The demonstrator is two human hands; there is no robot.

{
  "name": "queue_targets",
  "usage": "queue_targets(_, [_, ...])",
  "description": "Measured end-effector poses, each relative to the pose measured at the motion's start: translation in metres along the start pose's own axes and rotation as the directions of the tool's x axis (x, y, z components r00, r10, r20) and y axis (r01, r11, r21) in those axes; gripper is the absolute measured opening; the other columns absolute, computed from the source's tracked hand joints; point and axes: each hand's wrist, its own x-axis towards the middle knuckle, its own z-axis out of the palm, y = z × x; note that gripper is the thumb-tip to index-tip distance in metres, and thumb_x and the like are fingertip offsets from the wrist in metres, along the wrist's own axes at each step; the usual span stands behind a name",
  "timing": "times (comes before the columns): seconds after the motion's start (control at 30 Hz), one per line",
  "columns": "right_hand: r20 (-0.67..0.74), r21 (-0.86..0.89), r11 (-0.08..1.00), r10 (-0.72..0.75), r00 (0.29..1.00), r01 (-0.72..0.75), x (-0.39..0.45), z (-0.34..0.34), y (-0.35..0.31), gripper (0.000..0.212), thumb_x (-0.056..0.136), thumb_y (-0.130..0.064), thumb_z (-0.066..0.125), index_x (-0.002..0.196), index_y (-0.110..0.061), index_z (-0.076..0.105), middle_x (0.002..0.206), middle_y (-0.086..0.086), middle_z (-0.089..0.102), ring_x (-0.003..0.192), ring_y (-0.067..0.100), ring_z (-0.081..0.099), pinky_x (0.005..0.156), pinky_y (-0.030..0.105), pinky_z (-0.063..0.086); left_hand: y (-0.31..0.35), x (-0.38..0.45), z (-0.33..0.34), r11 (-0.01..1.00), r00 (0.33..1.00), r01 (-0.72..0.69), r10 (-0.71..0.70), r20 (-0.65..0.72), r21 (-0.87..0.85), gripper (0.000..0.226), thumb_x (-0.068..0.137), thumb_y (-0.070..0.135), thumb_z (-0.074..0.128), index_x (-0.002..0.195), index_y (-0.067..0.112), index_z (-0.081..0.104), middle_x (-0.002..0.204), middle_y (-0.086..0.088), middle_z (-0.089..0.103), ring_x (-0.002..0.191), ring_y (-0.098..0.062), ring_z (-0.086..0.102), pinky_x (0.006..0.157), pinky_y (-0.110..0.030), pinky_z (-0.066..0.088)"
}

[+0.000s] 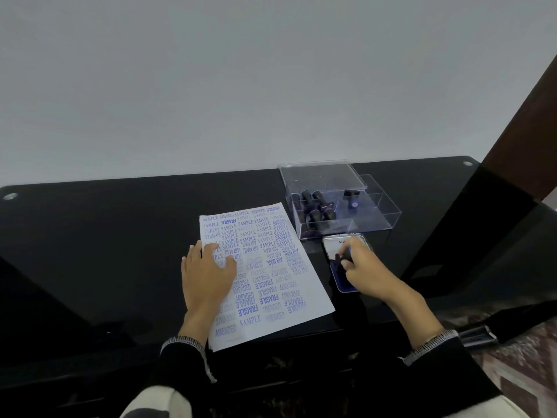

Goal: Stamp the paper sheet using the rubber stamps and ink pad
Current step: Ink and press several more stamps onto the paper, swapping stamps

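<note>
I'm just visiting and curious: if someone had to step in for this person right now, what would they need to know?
Left hand: flat on the paper sheet, steadying it.
Right hand: grips a rubber stamp, pressed on the open ink pad right of the sheet.
Spare stamps sit in the clear box behind the pad.
Done: sheet nearly covered in blue prints.
Left: probably print this inked stamp in a remaining gap.
</note>
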Motion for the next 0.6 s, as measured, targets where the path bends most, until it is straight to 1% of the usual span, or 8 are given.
queue_targets(0.07, [-0.023, 0.149, 0.989, -0.013, 1.000, 0.016, -0.002, 0.008, -0.010, 0.016, 0.096, -0.001, 0.041, 0.101, -0.016, 0.043, 0.100, 0.007, 0.051, 0.085, 0.020, 0.052, 0.068, 0.026, 0.044, 0.000, 0.000, 0.000, 1.000, 1.000, 0.000, 0.000, 0.000, 0.007, 0.046, 0.090, 0.037, 0.059, 0.130, 0.015, 0.054, 0.147, -0.005, 0.042, 0.144, -0.025, 0.026, 0.120, -0.042, 0.013])
queue_targets(0.13, [-0.054, 0.222, 0.973, -0.047, 0.997, 0.058, -0.002, 0.020, -0.020, 0.017, 0.097, -0.008, 0.047, 0.106, -0.021, 0.041, 0.102, 0.004, 0.052, 0.087, 0.020, 0.056, 0.073, 0.031, 0.047, 0.000, 0.000, 0.000, 1.000, 1.000, 0.000, 0.001, -0.001, 0.009, 0.047, 0.090, 0.037, 0.059, 0.131, 0.015, 0.054, 0.148, -0.005, 0.042, 0.144, -0.025, 0.026, 0.120, -0.042, 0.013])
queue_targets(0.17, [-0.073, 0.228, 0.970, -0.066, 0.995, 0.081, -0.003, 0.026, -0.024, 0.021, 0.096, -0.012, 0.051, 0.109, -0.024, 0.039, 0.102, 0.001, 0.050, 0.086, 0.019, 0.056, 0.074, 0.030, 0.047, 0.000, 0.000, 0.000, 1.000, 1.000, 0.000, 0.000, 0.000, 0.008, 0.047, 0.090, 0.038, 0.059, 0.131, 0.015, 0.054, 0.148, -0.006, 0.042, 0.144, -0.025, 0.026, 0.120, -0.042, 0.013])
queue_targets(0.23, [-0.117, 0.211, 0.969, -0.104, 0.988, 0.127, -0.003, 0.037, -0.028, 0.023, 0.095, -0.016, 0.056, 0.107, -0.025, 0.038, 0.092, -0.001, 0.050, 0.073, 0.011, 0.050, 0.066, 0.023, 0.043, 0.000, 0.000, 0.000, 1.000, 1.000, 0.000, 0.000, -0.001, 0.007, 0.048, 0.090, 0.038, 0.059, 0.131, 0.014, 0.054, 0.148, -0.005, 0.042, 0.144, -0.025, 0.026, 0.120, -0.041, 0.013])
queue_targets(0.33, [-0.170, 0.178, 0.972, -0.123, 0.978, 0.154, -0.003, 0.052, -0.028, 0.016, 0.096, -0.018, 0.054, 0.102, -0.025, 0.041, 0.085, -0.003, 0.051, 0.068, 0.008, 0.046, 0.062, 0.020, 0.039, 0.000, 0.000, 0.000, 1.000, 1.000, -0.006, 0.006, -0.006, 0.008, 0.048, 0.090, 0.038, 0.059, 0.131, 0.014, 0.054, 0.148, -0.005, 0.042, 0.144, -0.025, 0.026, 0.120, -0.042, 0.013])
queue_targets(0.4, [-0.168, 0.138, 0.982, -0.108, 0.980, 0.132, -0.005, 0.060, -0.026, 0.013, 0.099, -0.020, 0.049, 0.107, -0.027, 0.043, 0.093, -0.005, 0.053, 0.079, 0.007, 0.051, 0.068, 0.026, 0.042, 0.000, 0.000, 0.000, 1.000, 1.000, -0.004, 0.004, -0.011, 0.004, 0.047, 0.090, 0.038, 0.059, 0.130, 0.015, 0.054, 0.148, -0.006, 0.041, 0.144, -0.025, 0.026, 0.120, -0.041, 0.013])
queue_targets(0.47, [-0.183, 0.112, 0.989, -0.073, 0.980, 0.095, -0.008, 0.066, -0.026, 0.020, 0.100, -0.023, 0.046, 0.120, -0.026, 0.043, 0.107, -0.004, 0.057, 0.096, 0.012, 0.055, 0.075, 0.033, 0.043, 0.001, -0.001, 0.000, 1.000, 1.000, 0.005, -0.005, -0.010, -0.005, 0.047, 0.089, 0.038, 0.059, 0.130, 0.015, 0.054, 0.149, -0.005, 0.040, 0.145, -0.024, 0.025, 0.120, -0.041, 0.011])
queue_targets(0.6, [-0.216, 0.072, 0.995, -0.049, 0.975, 0.066, -0.011, 0.070, -0.028, 0.035, 0.101, -0.020, 0.044, 0.135, -0.021, 0.040, 0.125, 0.001, 0.055, 0.101, 0.009, 0.051, 0.078, 0.028, 0.041, 0.000, -0.001, 0.001, 1.000, 1.000, 0.009, -0.009, -0.011, -0.016, 0.046, 0.089, 0.038, 0.058, 0.130, 0.016, 0.053, 0.149, -0.004, 0.040, 0.145, -0.023, 0.023, 0.120, -0.040, 0.010])
